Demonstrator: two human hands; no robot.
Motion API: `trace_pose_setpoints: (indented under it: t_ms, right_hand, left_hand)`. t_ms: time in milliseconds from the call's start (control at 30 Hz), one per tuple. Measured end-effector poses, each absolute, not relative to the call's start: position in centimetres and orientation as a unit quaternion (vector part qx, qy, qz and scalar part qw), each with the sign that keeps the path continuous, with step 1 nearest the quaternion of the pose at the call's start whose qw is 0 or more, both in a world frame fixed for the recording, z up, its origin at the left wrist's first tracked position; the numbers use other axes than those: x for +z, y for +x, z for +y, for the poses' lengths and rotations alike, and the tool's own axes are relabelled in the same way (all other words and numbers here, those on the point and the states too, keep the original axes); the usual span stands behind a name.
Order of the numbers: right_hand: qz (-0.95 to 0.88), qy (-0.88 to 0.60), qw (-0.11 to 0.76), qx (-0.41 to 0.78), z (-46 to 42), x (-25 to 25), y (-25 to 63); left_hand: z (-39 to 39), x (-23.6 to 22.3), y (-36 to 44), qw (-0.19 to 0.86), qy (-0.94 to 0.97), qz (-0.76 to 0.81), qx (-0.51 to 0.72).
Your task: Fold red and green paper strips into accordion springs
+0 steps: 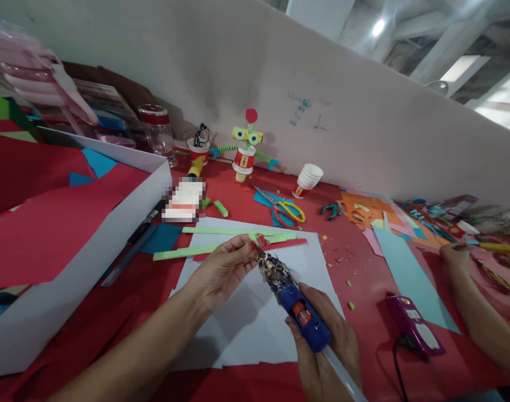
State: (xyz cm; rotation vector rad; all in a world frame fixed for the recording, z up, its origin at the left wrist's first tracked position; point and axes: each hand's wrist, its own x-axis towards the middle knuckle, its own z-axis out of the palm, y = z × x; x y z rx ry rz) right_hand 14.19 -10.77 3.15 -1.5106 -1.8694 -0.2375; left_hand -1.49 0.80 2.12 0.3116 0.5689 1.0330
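- My left hand (227, 268) pinches a small red and green paper piece (260, 240) between thumb and fingers, just above the white sheet (225, 335).
- My right hand (332, 340) is curled around the blue glue gun (307, 321), its tip pointing to 11 o'clock; a clear glue stick (342, 373) runs out of the back towards 5 o'clock.
- Stringy, browned glue cakes the front of the gun. The tip is right by the paper piece, though I can't tell whether they touch.
- Taking that tip as the middle of the clock, light green strips (208, 229) lie from 9 to 1 o'clock, with a red strip (297, 243) among them.
- At 12 o'clock, a paper-cup figure (243, 161) stands near the wall on the red tabletop (338, 245), big-eyed, with folded green arms.
- At 1 o'clock I have the open scissors (283, 205), lying over blue paper; a tilted stack of cups (309, 177) sits beyond them.
- At 11 o'clock, a cup (198, 153) holds dark-framed glasses (202, 135); the blurred-out pale rectangle (183, 202) is at 10.
- At 9 o'clock, the white box (146, 195) holds red, blue and green paper.
- Over at 3 o'clock another person's hand (455, 258) is near light blue paper (409, 276); a purple device (416, 326) with a black cord lies at 4.
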Motion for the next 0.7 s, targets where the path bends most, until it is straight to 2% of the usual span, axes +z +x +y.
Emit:
trace_pose_setpoints:
  t_ms: [333,467,633,700]
  right_hand:
    - [-0.691,-0.604,0.391,-0.067,-10.8,3.1,14.1]
    - [-0.632,-0.660,0.404,0.048,-9.7,4.0,16.2]
    - [-0.460,-0.696,0.505,0.222,-4.9,3.9,22.7]
    - [-0.387,-0.703,0.513,0.306,-2.9,3.1,25.5]
  left_hand:
    - [0.8,1.8,-1.4,0.821,0.156,0.257,0.486]
    - [1.0,1.4,-1.4,0.820,0.152,0.260,0.486]
    - [0.9,1.5,-1.4,0.819,0.155,0.259,0.487]
    - [0.9,1.5,-1.4,0.815,0.166,0.252,0.494]
